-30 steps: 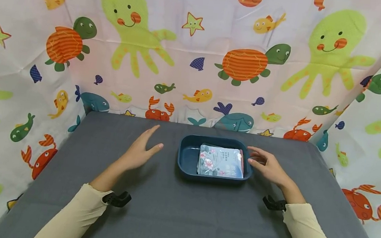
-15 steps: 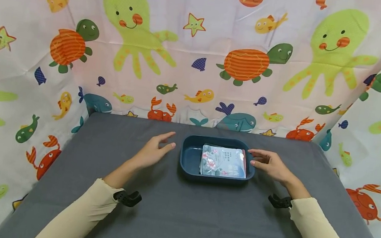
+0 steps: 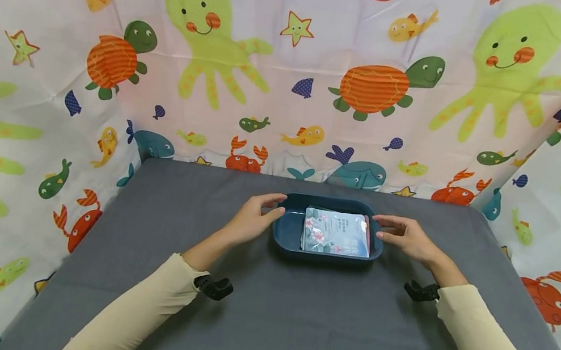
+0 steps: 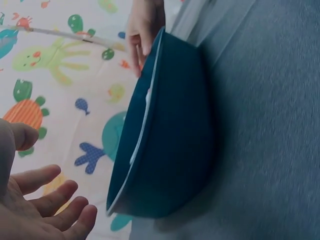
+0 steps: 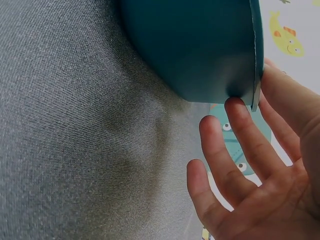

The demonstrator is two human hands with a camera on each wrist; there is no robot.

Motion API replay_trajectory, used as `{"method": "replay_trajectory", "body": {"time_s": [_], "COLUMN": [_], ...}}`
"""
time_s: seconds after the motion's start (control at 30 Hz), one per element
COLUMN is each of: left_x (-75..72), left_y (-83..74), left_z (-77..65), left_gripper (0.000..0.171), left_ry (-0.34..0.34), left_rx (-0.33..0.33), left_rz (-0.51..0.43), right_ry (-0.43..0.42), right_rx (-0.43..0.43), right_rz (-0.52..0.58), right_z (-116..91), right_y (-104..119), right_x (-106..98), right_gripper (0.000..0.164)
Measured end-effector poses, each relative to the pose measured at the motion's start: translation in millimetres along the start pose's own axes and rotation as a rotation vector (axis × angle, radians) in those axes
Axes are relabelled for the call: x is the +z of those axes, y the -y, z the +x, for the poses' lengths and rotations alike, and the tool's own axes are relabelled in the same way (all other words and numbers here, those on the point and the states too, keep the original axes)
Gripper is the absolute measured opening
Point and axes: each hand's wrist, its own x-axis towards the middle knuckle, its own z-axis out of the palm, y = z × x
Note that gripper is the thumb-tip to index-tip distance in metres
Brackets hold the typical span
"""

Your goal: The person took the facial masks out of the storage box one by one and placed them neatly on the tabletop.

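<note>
A dark blue, round-cornered plastic tray [image 3: 286,243] stands on the grey tabletop. Inside it lies a stack of flat, glossy packets [image 3: 337,232], pale blue with pink flowers and printed characters. My left hand [image 3: 251,217] is at the tray's left end, thumb and fingers spread, fingertips right at the rim in the head view. In the left wrist view, this hand [image 4: 47,205] shows loose fingers beside the tray wall [image 4: 175,130]. My right hand [image 3: 409,240] touches the opposite end. The right wrist view shows its thumb at the rim and a fingertip [image 5: 235,105] against the outer wall.
A grey cloth [image 3: 295,325] covers the table. White curtains [image 3: 298,108] printed with sea animals rise behind it and on both sides. Each wrist wears a black strap-on device, one on the left [image 3: 214,288] and one on the right [image 3: 421,291].
My left hand has moved right and reached the tray's left rim. The right hand stays at the right end, and the head view has shifted slightly. Tray and packets keep their place.
</note>
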Motion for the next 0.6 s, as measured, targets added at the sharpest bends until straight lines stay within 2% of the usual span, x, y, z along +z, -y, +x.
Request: {"method": "replay_trajectory", "body": {"time_s": [0.17, 0.33, 0.47, 0.6], "left_x": [14.4, 31.3, 40.9, 44.6], "left_y": [-6.6, -12.2, -14.2, -9.9], "left_z": [6.2, 18.0, 30.0, 38.8], "left_gripper": [0.04, 0.044, 0.051, 0.051], "left_ry": [0.025, 0.131, 0.258, 0.331], "left_rx": [-0.005, -0.066, -0.192, -0.333], "left_rz": [-0.01, -0.016, -0.143, -0.327], "right_ry": [0.002, 0.006, -0.007, -0.007], "right_rx": [0.008, 0.005, 0.01, 0.011], "right_rz": [-0.007, -0.021, -0.026, -0.017], "right_z": [1.8, 1.1, 0.3, -0.4], "right_y": [4.5, 6.3, 5.1, 2.2], "right_x": [-1.7, -1.1, -1.4, -0.4], "right_gripper": [0.051, 0.051, 0.049, 0.05]}}
